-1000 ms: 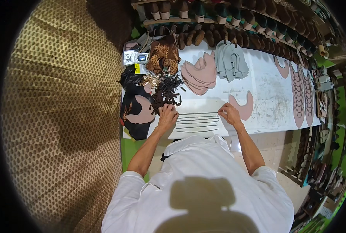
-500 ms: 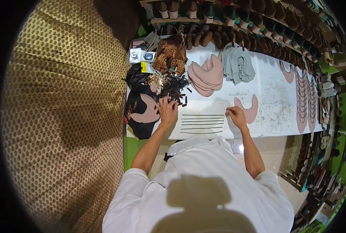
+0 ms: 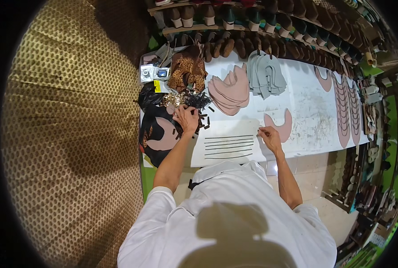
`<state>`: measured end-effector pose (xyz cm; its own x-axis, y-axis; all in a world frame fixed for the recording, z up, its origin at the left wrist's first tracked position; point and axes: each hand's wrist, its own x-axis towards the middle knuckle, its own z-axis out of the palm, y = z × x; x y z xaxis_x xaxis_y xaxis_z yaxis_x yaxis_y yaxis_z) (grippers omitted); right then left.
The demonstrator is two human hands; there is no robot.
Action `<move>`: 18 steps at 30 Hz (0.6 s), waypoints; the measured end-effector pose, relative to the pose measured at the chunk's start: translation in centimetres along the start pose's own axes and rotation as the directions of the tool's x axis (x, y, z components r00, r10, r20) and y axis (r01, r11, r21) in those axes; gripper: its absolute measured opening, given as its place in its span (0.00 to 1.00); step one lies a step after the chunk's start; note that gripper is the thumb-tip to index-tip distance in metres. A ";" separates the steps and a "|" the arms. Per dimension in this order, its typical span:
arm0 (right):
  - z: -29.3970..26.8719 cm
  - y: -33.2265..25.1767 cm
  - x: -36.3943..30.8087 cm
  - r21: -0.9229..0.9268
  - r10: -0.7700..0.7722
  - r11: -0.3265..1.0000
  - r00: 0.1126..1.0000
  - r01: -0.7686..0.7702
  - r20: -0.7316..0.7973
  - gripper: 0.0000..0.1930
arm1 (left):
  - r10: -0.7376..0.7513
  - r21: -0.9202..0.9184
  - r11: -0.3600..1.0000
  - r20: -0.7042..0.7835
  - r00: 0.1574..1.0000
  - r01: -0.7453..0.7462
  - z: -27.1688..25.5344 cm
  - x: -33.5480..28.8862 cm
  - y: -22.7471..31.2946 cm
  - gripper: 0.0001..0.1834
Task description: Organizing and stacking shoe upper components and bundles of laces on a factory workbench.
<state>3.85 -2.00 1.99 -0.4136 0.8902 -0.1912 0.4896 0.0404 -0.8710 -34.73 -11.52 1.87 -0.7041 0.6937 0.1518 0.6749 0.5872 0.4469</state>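
Dark thin strips (image 3: 229, 147) lie in a row on the counter (image 3: 234, 127), between the hands, touching neither. Look light, bendy, probably easy to kink; pinch near both ends. Left hand (image 3: 185, 118) is at the edge of the dark scrap pile (image 3: 199, 101), grip hidden. Right hand (image 3: 269, 136), by the pink cutout (image 3: 285, 128): fingertips bunched, can't tell if pinching anything.

A gold-brown patterned cloth (image 3: 69, 134) fills the left side, shadowed in places. I see wooden shelves (image 3: 199, 27) of shoes (image 3: 229, 17) beyond a long white-topped table (image 3: 305, 80). Below, pale floor tiles (image 3: 313, 181) catch a bright glint of light (image 3: 273, 170).
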 end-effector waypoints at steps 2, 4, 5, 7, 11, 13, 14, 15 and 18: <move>-0.1 -1.1 0.3 -0.061 -0.005 0.998 1.000 0.006 0.018 0.13 | -0.040 -0.072 0.997 0.019 0.999 0.041 -1.7 1.1 0.3 0.09; 0.0 -2.2 0.8 -0.061 -0.018 0.998 0.999 0.020 0.038 0.13 | -0.012 -0.263 0.965 0.010 1.000 0.014 -3.5 3.0 0.0 0.10; 0.2 -2.6 1.1 -0.064 -0.025 0.998 0.998 0.028 0.050 0.13 | -0.079 -0.245 0.965 0.063 0.995 0.092 -4.3 3.9 0.2 0.11; 0.5 -3.0 1.8 -0.063 -0.049 0.997 0.997 0.053 0.060 0.14 | -0.172 -0.416 0.874 0.216 0.961 0.250 -6.6 5.5 1.4 0.11; 1.6 -5.2 3.5 -0.064 -0.150 0.986 0.984 0.156 0.094 0.14 | -0.018 -0.682 0.717 0.193 0.981 0.147 -10.3 7.8 2.8 0.17; 2.1 -7.2 4.5 -0.042 -0.168 0.984 0.980 0.174 0.110 0.15 | -0.029 -0.665 0.734 0.177 0.984 0.141 -11.8 8.7 3.4 0.17; 2.2 -8.1 4.9 -0.026 -0.171 0.984 0.979 0.175 0.113 0.15 | 0.001 -0.691 0.702 0.242 0.970 0.172 -12.6 9.0 4.4 0.17; 2.5 -9.6 5.5 -0.023 -0.177 0.983 0.977 0.181 0.117 0.15 | 0.026 -0.712 0.671 0.299 0.954 0.205 -14.0 9.2 5.3 0.17; 3.5 -13.8 7.2 0.093 -0.287 0.956 0.954 0.279 0.089 0.15 | 0.134 -0.686 0.715 0.322 0.937 0.133 -15.5 9.3 6.6 0.15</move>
<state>-8.58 2.28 11.06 -0.6036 0.7968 0.0274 0.2809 0.2447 -0.9280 -40.27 -7.69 19.92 -0.4982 0.8633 -0.0812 0.2374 0.2258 0.9448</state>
